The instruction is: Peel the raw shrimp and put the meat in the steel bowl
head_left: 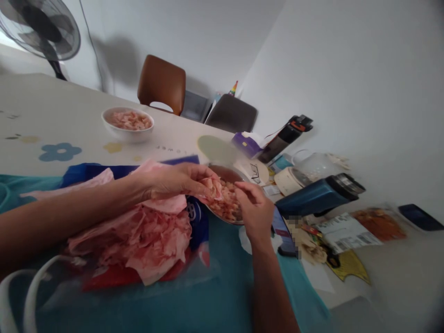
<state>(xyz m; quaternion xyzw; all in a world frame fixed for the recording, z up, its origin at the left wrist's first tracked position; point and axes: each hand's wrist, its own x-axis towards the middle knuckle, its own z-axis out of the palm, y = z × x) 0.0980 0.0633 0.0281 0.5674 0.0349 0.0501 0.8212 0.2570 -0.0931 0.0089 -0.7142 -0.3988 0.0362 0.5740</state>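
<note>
My left hand (176,179) reaches in from the left, its thumb and fingers closed on a small crumpled pink piece (214,187). That piece is over the edge of a round bowl (225,218) filled with pinkish-brown bits (227,203). At the bowl's right side is my right hand (255,210), its fingers curled into a pinch; what they hold, if anything, is hidden. Below my left forearm lies a heap of thin, crumpled pink sheets (149,236), on a blue and red plastic bag (200,231).
A white bowl (128,134) of similar pink pieces stands farther back. On the right are a phone (285,236), a blue flask (315,196), a dark bottle (282,143) and several packets. Beyond the table are a brown chair (163,81) and a fan (43,27).
</note>
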